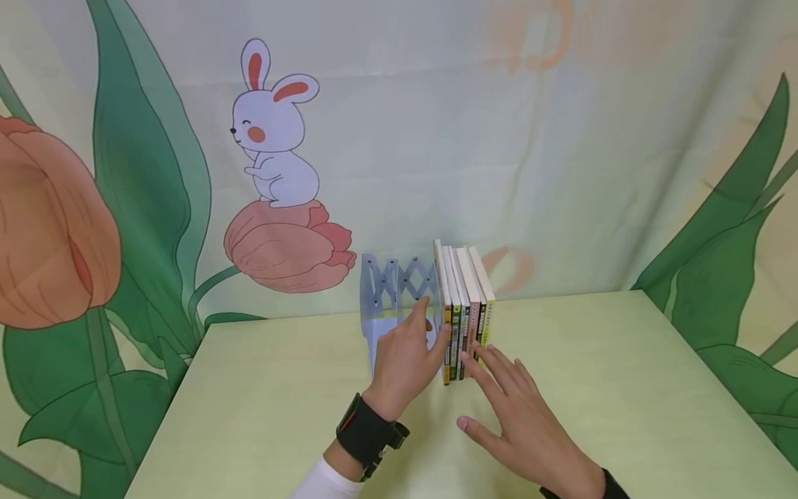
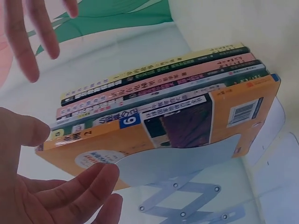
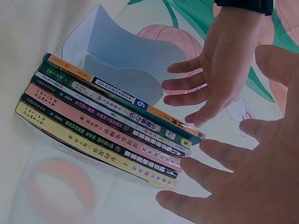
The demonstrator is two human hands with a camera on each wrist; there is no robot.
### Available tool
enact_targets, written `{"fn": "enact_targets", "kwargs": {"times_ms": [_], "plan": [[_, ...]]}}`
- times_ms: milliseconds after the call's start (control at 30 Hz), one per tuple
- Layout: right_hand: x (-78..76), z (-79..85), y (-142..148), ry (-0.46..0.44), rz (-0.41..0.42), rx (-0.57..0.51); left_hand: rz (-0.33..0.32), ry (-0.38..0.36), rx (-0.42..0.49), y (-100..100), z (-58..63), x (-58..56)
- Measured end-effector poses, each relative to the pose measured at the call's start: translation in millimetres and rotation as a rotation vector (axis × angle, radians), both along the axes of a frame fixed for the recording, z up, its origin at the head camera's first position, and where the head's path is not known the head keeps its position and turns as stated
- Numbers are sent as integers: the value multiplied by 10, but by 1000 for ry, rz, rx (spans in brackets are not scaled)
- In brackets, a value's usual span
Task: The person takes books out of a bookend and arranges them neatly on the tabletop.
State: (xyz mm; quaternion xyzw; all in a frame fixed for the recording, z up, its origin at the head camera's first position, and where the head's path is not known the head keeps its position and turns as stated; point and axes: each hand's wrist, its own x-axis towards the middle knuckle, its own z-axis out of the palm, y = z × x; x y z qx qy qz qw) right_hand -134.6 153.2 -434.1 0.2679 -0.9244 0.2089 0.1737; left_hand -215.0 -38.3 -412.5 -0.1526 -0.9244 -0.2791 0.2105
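A row of several thin books (image 1: pixel 464 312) stands upright, spines facing me, against the right side of a pale blue folding bookend (image 1: pixel 382 291). The leftmost book has an orange cover (image 2: pixel 187 126). My left hand (image 1: pixel 408 357) is at this orange book, fingers loosely extended beside its cover and thumb (image 2: pixel 28 128) right at the spine's edge. My right hand (image 1: pixel 517 409) is in front of the spines, fingers straight and spread, with fingertips (image 3: pixel 189 163) at the spines' lower ends. In the right wrist view the spines (image 3: pixel 103 121) line up nearly flush.
The books and bookend stand on a pale green tabletop (image 1: pixel 268 388), close to its back edge. Behind it hangs a curtain (image 1: pixel 399 138) printed with a rabbit, tulips and leaves. A black band (image 1: pixel 368 430) is around my left wrist.
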Motion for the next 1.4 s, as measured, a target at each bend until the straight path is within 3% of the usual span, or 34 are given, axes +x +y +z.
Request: {"fn": "enact_targets", "kwargs": {"times_ms": [433,867,1200,1400], "plan": [[6,-16,0,8,-4,0,11,-21,42,122,-53,-144],[5,-2,4,5,-2,2,25,56,-21,216,-59,-217],[-8,-19,19,19,5,8,30,136,-78,258,6,-248],[-15,-6,20,-17,2,19,61,164,-89,277,49,-262]]}}
